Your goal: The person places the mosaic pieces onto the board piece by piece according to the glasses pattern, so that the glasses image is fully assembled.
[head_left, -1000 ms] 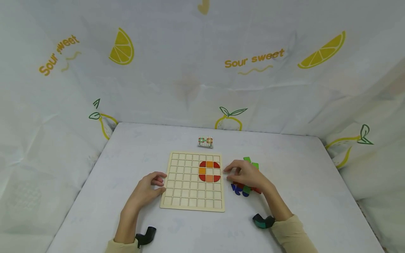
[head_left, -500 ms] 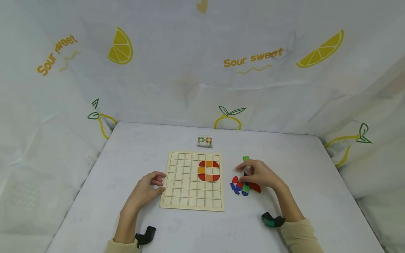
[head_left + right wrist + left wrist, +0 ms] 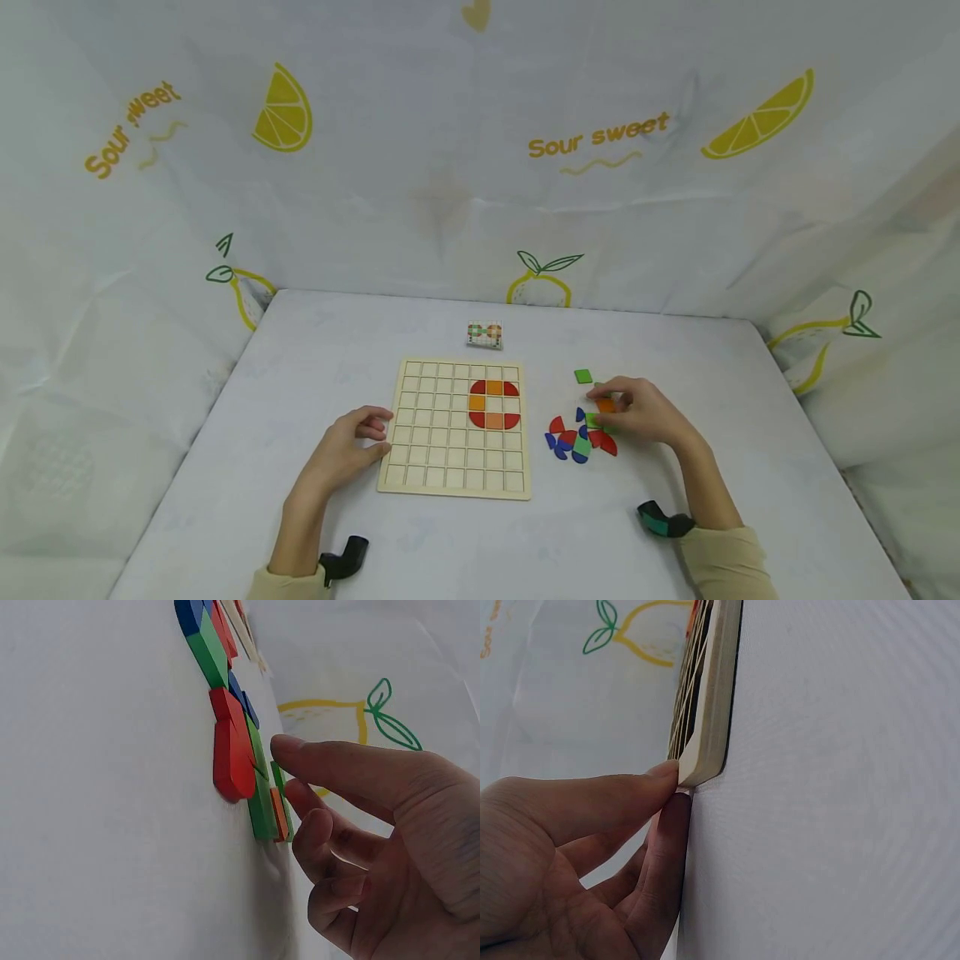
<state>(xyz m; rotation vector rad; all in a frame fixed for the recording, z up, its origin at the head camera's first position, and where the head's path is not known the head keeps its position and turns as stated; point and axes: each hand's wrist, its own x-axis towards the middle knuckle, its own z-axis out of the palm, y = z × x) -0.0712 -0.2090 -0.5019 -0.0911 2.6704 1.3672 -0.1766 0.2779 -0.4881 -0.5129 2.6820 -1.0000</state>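
A pale wooden grid board point(image 3: 442, 433) lies on the table, with red, orange and yellow-orange pieces forming a C shape point(image 3: 477, 403) at its upper right. The left hand point(image 3: 348, 450) touches the board's left edge with thumb and fingertips; in the left wrist view this hand point(image 3: 592, 855) meets the board's edge point(image 3: 712, 712). Over the loose coloured pieces right of the board hovers the right hand point(image 3: 645, 412), thumb and index finger apart. The right wrist view shows the hand point(image 3: 390, 825) beside red point(image 3: 234, 757) and green pieces point(image 3: 262, 810), gripping none.
Behind the board lies a small patterned card point(image 3: 484, 334). A green square point(image 3: 583, 377) sits at the far end of the loose pieces, and blue pieces point(image 3: 561, 451) are at the near end. White cloth with lemon prints hangs behind the table.
The right hand has moved rightward, away from the board and over the loose pieces, uncovering several red and blue ones. The left hand stays at the board's edge.
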